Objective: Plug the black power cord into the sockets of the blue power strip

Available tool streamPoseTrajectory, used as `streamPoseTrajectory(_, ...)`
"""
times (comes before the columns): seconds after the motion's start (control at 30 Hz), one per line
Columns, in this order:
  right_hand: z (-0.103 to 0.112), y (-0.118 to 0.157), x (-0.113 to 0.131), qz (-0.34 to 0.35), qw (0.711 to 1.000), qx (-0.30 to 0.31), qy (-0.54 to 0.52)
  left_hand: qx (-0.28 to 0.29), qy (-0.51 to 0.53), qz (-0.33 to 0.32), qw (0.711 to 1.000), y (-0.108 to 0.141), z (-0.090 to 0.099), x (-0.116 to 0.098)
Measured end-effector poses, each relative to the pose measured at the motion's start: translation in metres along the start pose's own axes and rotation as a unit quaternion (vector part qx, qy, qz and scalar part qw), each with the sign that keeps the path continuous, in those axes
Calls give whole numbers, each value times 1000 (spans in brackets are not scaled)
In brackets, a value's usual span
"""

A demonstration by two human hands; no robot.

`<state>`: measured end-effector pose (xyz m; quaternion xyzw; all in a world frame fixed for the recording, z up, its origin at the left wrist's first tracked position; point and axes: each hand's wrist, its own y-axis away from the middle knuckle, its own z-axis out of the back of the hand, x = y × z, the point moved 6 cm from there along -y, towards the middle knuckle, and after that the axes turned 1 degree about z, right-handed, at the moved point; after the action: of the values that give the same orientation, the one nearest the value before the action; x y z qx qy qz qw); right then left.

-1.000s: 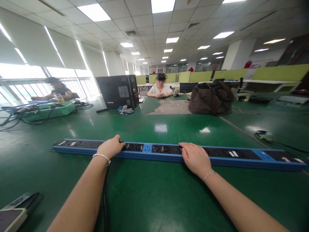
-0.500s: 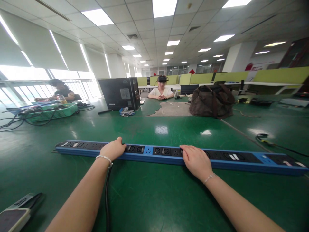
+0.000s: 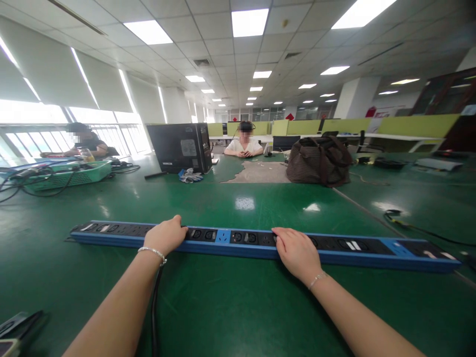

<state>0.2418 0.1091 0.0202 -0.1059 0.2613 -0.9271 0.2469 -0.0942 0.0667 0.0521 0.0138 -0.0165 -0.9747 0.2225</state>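
A long blue and black power strip [image 3: 223, 236] lies across the green table, its sockets facing up. My left hand [image 3: 166, 235] grips it left of the middle, thumb along the top and the other fingers hidden from me. Right of the middle, my right hand [image 3: 297, 252] is wrapped over the strip, with its fingers pressed together on the far edge. A black cable [image 3: 155, 307] runs toward me on the table beneath my left wrist.
Beyond the strip stand a black computer case [image 3: 180, 148], a pair of gloves [image 3: 191, 175] and a brown bag [image 3: 318, 161]. A green basket [image 3: 70, 177] with cables sits at left. One person [image 3: 243, 141] sits opposite, another [image 3: 85, 141] at far left. A cable [image 3: 420, 225] lies at right.
The view has turned slightly, so everything appears a little further left. Both hands keep their grip on the power strip, which shows no clear movement on the table.
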Motion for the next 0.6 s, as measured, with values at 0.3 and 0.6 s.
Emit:
streamPoseTrajectory(0.3, 1, 0, 1, 9, 1000, -1, 9, -10, -11, 7, 1000, 3, 3, 0)
streamPoseTrajectory(0.6, -1, 0, 0, 12, 1000, -6, 8, -23, -16, 10, 1000, 4, 5, 1)
